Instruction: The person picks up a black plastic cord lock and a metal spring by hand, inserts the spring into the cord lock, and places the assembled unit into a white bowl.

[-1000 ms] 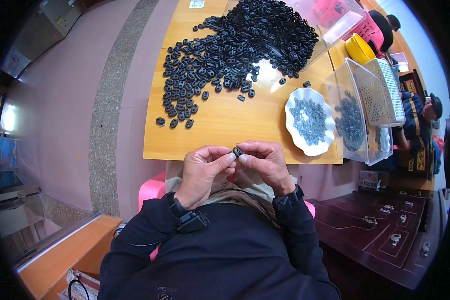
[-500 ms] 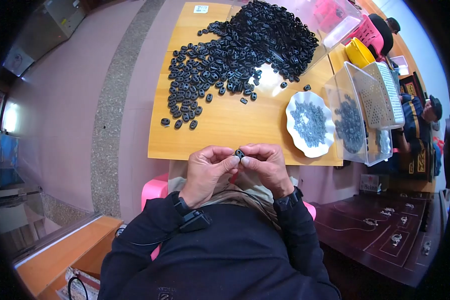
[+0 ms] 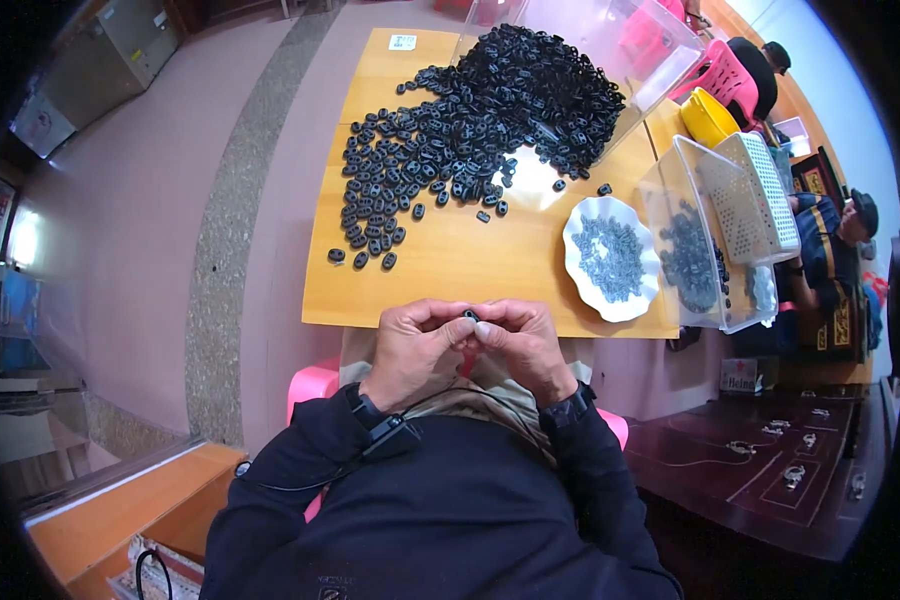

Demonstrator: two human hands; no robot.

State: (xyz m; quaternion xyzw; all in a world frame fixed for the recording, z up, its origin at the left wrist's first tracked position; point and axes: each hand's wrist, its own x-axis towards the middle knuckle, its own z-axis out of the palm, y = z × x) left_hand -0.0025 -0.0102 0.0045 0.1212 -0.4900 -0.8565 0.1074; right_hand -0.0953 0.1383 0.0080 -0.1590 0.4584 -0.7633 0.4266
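Just past the table's near edge, my left hand and my right hand meet fingertip to fingertip. Between them they pinch one small black oval plastic piece with two holes, mostly covered by my thumbs and fingers. A large heap of similar black two-hole pieces fills the far part of the wooden table, thinning toward the near left. Right of my hands stands a white wavy-rimmed dish holding many tiny clear pieces.
Beside the dish stands a clear plastic bin with black and clear pieces inside. A perforated white basket and a yellow bowl are beyond it. Another clear bin lies behind the heap. At far right sits another person.
The view has shifted slightly, so the table sits a little lower. My fingers have closed further over the black piece, which shows less now.
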